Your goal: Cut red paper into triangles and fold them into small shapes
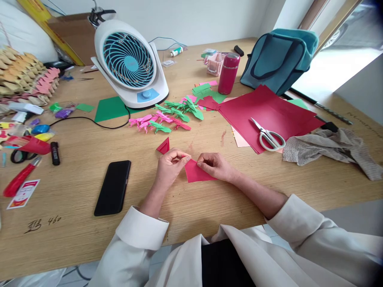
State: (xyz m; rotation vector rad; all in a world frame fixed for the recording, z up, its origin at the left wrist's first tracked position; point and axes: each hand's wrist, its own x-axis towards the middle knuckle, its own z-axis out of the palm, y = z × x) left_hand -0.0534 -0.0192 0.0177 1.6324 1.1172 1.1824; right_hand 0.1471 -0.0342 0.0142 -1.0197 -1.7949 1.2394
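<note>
A small sheet of red paper [199,174] is held between both hands near the table's front. My left hand [171,167] pinches its upper left corner between thumb and forefinger. On the upper edge, my right hand [216,165] pinches the paper with curled fingers. Just beyond my left hand lies a folded red paper triangle [163,146]. Farther back is a pile of folded green figures [191,108] and pink ones [144,121]. Large red sheets [239,119] lie to the right, with white-handled scissors [271,140] on top.
A black phone [113,188] lies left of my left hand. A white fan [130,59] stands at the back, its cord running left. A red bottle [229,73], a teal bag [277,59] and a crumpled grey cloth [332,147] are on the right.
</note>
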